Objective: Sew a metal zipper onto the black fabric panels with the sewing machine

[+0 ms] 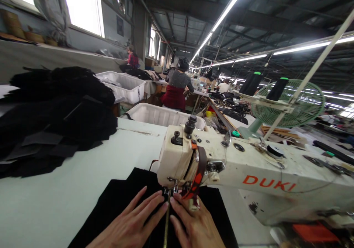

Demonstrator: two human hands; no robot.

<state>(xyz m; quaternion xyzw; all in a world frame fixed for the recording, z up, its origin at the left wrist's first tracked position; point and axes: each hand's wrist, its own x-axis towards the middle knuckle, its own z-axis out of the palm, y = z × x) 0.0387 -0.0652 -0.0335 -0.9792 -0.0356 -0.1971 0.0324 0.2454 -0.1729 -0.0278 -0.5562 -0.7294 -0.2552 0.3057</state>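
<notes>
Left hand: the left hand (pixel 132 222) lies flat, fingers spread, on the black fabric panel (pixel 116 203); holding nothing
Right hand: the right hand (pixel 193 224) presses flat beside it (fingertips nearly meeting)
Fabric: on the pale table (pixel 55 196), under the cream Duki sewing machine (pixel 249 170)

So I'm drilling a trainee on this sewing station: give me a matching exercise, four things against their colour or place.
Things:
1. sewing machine
2. fan
3. fabric pile
4. left hand

Descriptions:
A. green, behind the machine
B. flat on black cloth at the needle
C. white, orange lettering
D. black, heaped on the table, at left

Pairs: 1-C, 2-A, 3-D, 4-B
</notes>
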